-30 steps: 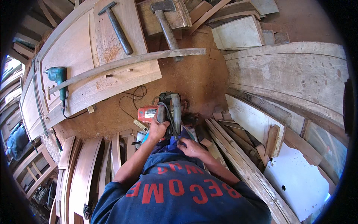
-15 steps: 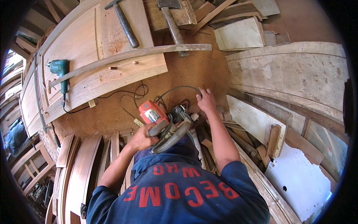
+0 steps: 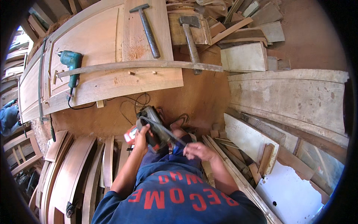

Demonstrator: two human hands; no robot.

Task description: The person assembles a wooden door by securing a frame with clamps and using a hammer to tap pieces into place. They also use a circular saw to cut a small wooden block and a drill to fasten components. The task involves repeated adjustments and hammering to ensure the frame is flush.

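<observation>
My left hand (image 3: 141, 139) is closed round the grip of a red-and-black circular saw (image 3: 152, 116), held tilted in front of my lap and partly blurred. The fingers of my right hand (image 3: 200, 151) are curled near my right thigh, around what looks like the saw's dark power cord (image 3: 167, 133); it stretches from the saw to that hand. Motion smears the fingertips. Loops of thin black cable (image 3: 140, 100) lie on the floor beyond the saw.
A wooden door panel (image 3: 89, 35) bears a green drill (image 3: 71, 59), a hammer (image 3: 149, 33) and a long wooden strip (image 3: 138, 65). A hatchet (image 3: 192, 46) rests beyond the strip's right end. Boards (image 3: 74, 164) stand at left; a large plank (image 3: 287, 87) leans at right.
The saw has been turned and drawn toward my body in my left hand. My right hand has come back from farther out to near my thigh. The whole view has shifted.
</observation>
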